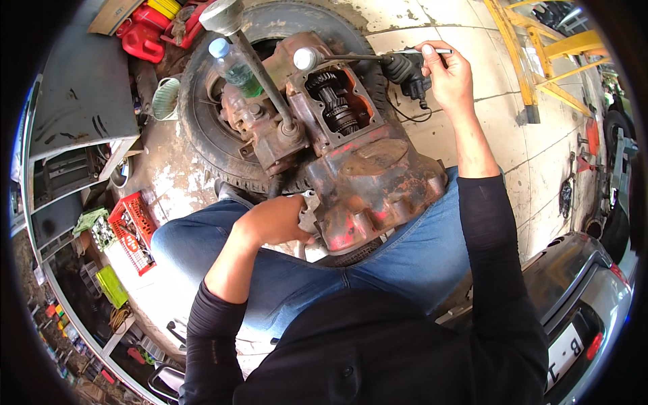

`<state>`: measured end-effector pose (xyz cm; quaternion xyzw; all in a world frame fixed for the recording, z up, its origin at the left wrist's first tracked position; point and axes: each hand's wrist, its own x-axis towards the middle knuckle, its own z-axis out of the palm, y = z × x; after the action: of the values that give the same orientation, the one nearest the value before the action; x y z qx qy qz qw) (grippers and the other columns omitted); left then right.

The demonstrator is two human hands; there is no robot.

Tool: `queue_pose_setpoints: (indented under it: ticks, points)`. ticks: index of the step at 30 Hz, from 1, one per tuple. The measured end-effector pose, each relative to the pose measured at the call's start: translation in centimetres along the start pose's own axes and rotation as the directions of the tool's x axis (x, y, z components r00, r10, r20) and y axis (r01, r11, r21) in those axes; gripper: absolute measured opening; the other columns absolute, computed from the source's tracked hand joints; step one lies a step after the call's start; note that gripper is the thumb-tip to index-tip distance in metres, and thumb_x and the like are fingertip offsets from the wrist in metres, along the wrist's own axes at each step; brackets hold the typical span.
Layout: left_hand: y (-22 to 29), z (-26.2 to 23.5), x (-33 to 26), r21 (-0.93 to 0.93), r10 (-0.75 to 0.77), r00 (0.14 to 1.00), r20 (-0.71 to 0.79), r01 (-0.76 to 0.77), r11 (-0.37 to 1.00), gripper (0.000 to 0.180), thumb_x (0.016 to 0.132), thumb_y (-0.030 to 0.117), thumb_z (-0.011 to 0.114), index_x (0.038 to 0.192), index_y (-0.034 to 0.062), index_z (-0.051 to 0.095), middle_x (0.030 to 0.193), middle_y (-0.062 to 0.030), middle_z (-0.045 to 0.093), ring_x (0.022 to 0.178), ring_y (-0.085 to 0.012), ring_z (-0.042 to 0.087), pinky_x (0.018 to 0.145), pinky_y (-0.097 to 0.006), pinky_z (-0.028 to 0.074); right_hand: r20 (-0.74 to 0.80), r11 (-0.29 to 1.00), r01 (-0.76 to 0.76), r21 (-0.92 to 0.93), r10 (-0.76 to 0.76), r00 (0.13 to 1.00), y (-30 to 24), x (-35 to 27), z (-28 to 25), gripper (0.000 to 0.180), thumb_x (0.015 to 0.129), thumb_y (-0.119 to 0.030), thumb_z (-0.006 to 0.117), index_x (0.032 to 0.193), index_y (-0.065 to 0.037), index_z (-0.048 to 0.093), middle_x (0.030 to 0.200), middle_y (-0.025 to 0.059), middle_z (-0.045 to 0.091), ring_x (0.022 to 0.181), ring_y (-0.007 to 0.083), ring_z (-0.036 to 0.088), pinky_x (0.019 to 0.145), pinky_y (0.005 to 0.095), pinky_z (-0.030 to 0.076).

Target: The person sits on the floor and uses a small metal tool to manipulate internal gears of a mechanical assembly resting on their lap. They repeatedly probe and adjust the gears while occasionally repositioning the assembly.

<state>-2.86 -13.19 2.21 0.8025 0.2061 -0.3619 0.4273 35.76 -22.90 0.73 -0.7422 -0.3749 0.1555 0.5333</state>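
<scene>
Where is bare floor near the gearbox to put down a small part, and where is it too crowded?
Bare tiled floor lies right of the gearbox, between the right hand and the yellow frame. A stained patch lies between the tyre and the red crate. Top left is crowded: red cans, bottle. The left hand grips the gearbox's near end.
</scene>
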Motion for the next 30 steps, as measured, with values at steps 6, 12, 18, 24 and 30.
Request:
queue_pose_setpoints:
  ticks: [6, 12, 18, 24, 30]
  points:
    - [2.0, 2.5, -0.8, 0.035, 0.044, 0.994, -0.101, -0.041, 0.999, 0.091, 0.082, 0.042, 0.088, 0.144, -0.0111, 0.048, 0.117, -0.0309, 0.072, 0.112, -0.0447, 0.071, 0.095, -0.048, 0.056, -0.014, 0.995, -0.1, 0.029, 0.1, 0.995, -1.6, -3.7, -1.9, 0.023, 0.109, -0.024, 0.065, 0.108, -0.003, 0.076, 0.075, -0.0027, 0.061, 0.067, 0.0055, 0.055, 0.061, 0.0245, 0.045]
    - [8.1, 7.4, -3.4, -0.115, -0.132, 0.979, -0.156, 0.114, 0.987, 0.102, 0.09, 0.024, 0.067, 0.16, -0.0193, 0.007, 0.138, -0.0489, 0.051, 0.124, -0.0519, 0.064, 0.107, -0.05, 0.053, -0.082, 0.983, -0.137, 0.123, 0.147, 0.986, -2.9, -9.9, 0.7, 0.021, 0.11, -0.019, 0.063, 0.112, -0.001, 0.074, 0.075, -0.0025, 0.058, 0.066, 0.0072, 0.052, 0.063, 0.0243, 0.044]
    - [11.8, 10.6, -1.8, -0.259, -0.272, 0.867, -0.417, 0.174, 0.95, 0.099, 0.088, 0.015, 0.065, 0.157, -0.0247, 0.006, 0.129, -0.0514, 0.048, 0.104, -0.0575, 0.067, 0.093, -0.05, 0.059, -0.095, 0.995, -0.09, -0.046, 0.085, 0.992, -1.4, -10.6, 5.0, 0.019, 0.106, -0.021, 0.069, 0.108, -0.004, 0.076, 0.082, 0.0092, 0.073, 0.07, 0.0168, 0.064, 0.068, 0.0336, 0.052]
    - [9.5, 12.9, -0.2, -0.082, -0.179, 0.831, -0.527, 0.159, 0.984, 0.087, 0.09, 0.009, 0.059, 0.151, -0.0313, 0.012, 0.117, -0.0528, 0.052, 0.093, -0.0548, 0.069, 0.088, -0.05, 0.06, -0.051, 0.997, 0.065, -0.039, -0.067, 0.996, -2.0, -11.1, 7.3, 0.019, 0.107, -0.022, 0.067, 0.107, -0.004, 0.075, 0.094, 0.0124, 0.076, 0.079, 0.0259, 0.071, 0.073, 0.0361, 0.054]
    - [10.5, 10.9, -0.7, -0.009, -0.213, 0.907, -0.364, 0.225, 0.974, 0.09, 0.091, 0.013, 0.06, 0.152, -0.0305, 0.01, 0.122, -0.0527, 0.052, 0.097, -0.0536, 0.072, 0.088, -0.051, 0.061, -0.183, 0.999, -0.033, 0.028, 0.038, 0.982, -1.0, -9.4, 4.7, 0.02, 0.108, -0.022, 0.067, 0.11, -0.005, 0.076, 0.081, 0.0066, 0.071, 0.068, 0.0164, 0.061, 0.066, 0.0322, 0.049]
